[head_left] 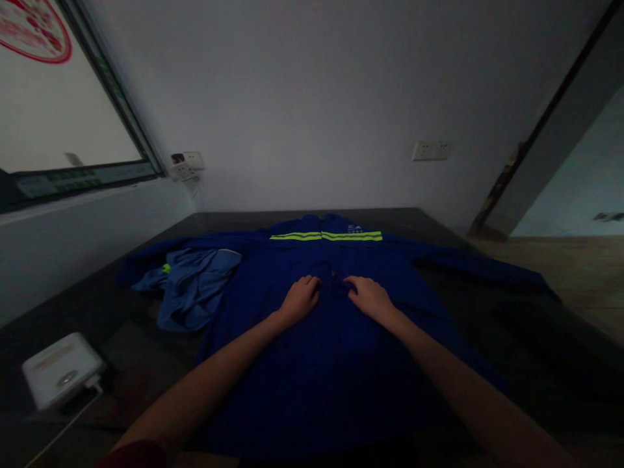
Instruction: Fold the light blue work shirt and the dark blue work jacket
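Observation:
A dark blue work jacket (312, 364) lies spread out on a dark table, its collar toward the wall and its sleeves out to both sides. Yellow-green reflective strips (351, 236) run across its chest, with small white print above the right one. My left hand (301, 298) has its fingers curled closed on the cloth just left of the front centre line. Opposite it, my right hand (369, 294) pinches the cloth right of that line. Between the hands the fabric is slightly raised and creased. Dim light hides the finer details of the grip.
A crumpled lighter blue garment (197, 289) lies over the left sleeve. At the near left sits a white box-shaped device (64, 370) with a cable. The dark table (404, 218) meets a wall with sockets (431, 151). A window (68, 97) is at left.

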A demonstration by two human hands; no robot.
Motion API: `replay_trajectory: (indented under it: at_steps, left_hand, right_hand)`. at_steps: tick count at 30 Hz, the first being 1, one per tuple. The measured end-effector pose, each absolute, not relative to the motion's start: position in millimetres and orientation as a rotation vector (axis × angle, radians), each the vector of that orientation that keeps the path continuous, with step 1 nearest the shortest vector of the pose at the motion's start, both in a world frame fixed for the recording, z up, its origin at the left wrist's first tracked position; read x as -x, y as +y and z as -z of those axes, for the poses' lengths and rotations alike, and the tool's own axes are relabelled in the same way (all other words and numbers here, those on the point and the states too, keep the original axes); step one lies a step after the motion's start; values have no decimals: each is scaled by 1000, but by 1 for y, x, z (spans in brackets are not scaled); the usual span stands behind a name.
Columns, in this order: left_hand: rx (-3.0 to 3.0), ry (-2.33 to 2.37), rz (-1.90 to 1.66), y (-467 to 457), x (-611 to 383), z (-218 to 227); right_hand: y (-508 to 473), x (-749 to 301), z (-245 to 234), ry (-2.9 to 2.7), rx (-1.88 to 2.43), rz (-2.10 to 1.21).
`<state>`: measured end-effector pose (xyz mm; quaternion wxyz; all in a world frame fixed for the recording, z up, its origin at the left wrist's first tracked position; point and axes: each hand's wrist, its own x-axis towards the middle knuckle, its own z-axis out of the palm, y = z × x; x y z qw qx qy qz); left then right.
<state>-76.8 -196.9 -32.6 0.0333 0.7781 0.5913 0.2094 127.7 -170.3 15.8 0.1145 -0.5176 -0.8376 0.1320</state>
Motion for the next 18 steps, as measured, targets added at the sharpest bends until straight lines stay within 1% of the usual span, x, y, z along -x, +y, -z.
replay_trajectory:
  at_steps: [6, 13, 18]
  left_hand:
    - [-2261, 1781, -715, -179, 72, 27]
    - [-2198, 1877, -721, -173, 60, 30]
    - [-2241, 1827, -747, -179, 61, 32]
  right_hand:
    - [-180, -113, -19, -2590, 1495, -435]
    - [-190, -104, -24, -2692, 1474, -310]
    - [-193, -105, -21, -2553, 1377, -215]
